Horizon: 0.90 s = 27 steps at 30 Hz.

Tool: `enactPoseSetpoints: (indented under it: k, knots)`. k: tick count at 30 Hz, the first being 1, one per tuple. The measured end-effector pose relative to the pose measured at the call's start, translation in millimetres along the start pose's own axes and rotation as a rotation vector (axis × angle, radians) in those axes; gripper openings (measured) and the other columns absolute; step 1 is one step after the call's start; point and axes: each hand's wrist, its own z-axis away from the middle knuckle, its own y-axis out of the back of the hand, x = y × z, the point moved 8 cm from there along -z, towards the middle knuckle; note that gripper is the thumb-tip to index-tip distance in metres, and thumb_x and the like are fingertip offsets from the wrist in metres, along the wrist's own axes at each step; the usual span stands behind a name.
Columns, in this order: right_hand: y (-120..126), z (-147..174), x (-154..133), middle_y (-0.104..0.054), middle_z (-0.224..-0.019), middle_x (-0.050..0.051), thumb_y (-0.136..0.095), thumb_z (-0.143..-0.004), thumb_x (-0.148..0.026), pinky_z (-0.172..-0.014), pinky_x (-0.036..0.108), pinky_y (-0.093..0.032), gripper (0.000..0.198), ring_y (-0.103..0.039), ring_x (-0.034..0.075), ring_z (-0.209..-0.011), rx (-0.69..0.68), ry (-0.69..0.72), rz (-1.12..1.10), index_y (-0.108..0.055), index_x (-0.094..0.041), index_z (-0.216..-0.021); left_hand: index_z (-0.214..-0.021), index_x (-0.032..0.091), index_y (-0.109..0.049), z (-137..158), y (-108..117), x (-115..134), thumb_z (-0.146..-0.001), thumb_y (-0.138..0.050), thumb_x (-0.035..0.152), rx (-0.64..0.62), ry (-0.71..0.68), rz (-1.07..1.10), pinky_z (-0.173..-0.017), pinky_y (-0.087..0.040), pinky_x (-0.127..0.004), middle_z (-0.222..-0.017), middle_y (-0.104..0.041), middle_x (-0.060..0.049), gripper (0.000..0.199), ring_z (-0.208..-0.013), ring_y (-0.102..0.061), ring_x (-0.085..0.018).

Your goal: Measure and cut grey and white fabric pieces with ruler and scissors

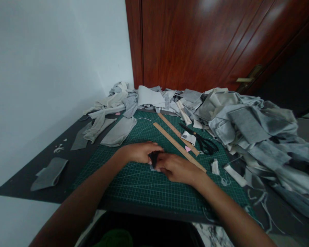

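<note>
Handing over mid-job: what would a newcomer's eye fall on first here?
Probably the heap of crumpled grey and off-white cloth on the right of the dark table. Behind it, the glossy red-brown wooden door rises at upper right. Over the green gridded cutting mat, the left hand and right hand meet at a small dark item.

One left hand (144, 152) and one right hand (177, 167) are holding one small dark piece (153, 158) over one green mat (144, 192). Two wooden rulers (179, 147) and one pair of scissors (200, 138) are lying to the right. Two pink pieces (187, 148) are showing, one far left, one right. One folded grey cloth (50, 175) is resting near left. Heaped scraps (249, 123) are overlapping beyond counting.
</note>
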Motion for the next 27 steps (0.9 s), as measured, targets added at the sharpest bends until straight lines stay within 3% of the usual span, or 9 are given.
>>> enactPoseSetpoints:
  k: [6,14,20,25,27]
  knots:
    - [-2,0,-3,-0.065,-0.108,0.009,-0.058,-0.093,-0.009,-0.089,0.035,-0.049,0.022,-0.062,0.023,-0.102,-0.001,-0.007,0.059,-0.069,-0.019,-0.109,-0.114,0.023,-0.064,-4,-1,-9,-0.077,-0.062,0.010,-0.035,0.024,0.121,-0.078,-0.043,-0.026,-0.093,-0.058,0.001,0.039,-0.087,-0.055,-0.016]
    - [-2,1,1,-0.067,-0.113,0.008,-0.061,-0.088,-0.004,-0.093,0.034,-0.049,0.032,-0.064,0.023,-0.106,-0.015,0.008,-0.010,-0.073,-0.021,-0.112,-0.106,0.021,-0.066,-5,3,-15,-0.076,-0.052,0.005,0.029,0.135,0.061,-0.065,-0.037,-0.026,-0.081,-0.056,0.002,0.036,-0.073,-0.051,-0.014]
    - [4,2,12,-0.072,-0.110,0.008,-0.059,-0.089,-0.004,-0.093,0.032,-0.050,0.034,-0.068,0.021,-0.103,-0.072,-0.034,-0.042,-0.076,-0.020,-0.114,-0.088,0.023,-0.066,-5,12,-3,-0.080,-0.065,0.015,0.118,0.136,-0.113,-0.067,-0.036,-0.026,-0.083,-0.059,0.002,0.012,-0.078,-0.055,-0.016]
    - [12,6,24,-0.077,-0.108,0.006,-0.060,-0.089,-0.005,-0.088,0.026,-0.050,0.032,-0.069,0.017,-0.098,-0.136,-0.047,-0.209,-0.076,-0.019,-0.112,-0.091,0.025,-0.066,-5,14,4,-0.080,-0.072,0.022,0.155,0.175,-0.263,-0.066,-0.037,-0.027,-0.091,-0.061,0.001,0.013,-0.083,-0.060,-0.018]
    - [27,14,41,-0.077,-0.101,0.004,-0.056,-0.093,-0.009,-0.084,0.025,-0.049,0.027,-0.069,0.017,-0.092,-0.085,-0.144,-0.170,-0.076,-0.020,-0.108,-0.094,0.025,-0.065,-6,12,5,-0.080,-0.075,0.028,0.135,0.187,-0.265,-0.065,-0.037,-0.027,-0.092,-0.062,0.001,0.017,-0.082,-0.061,-0.018]
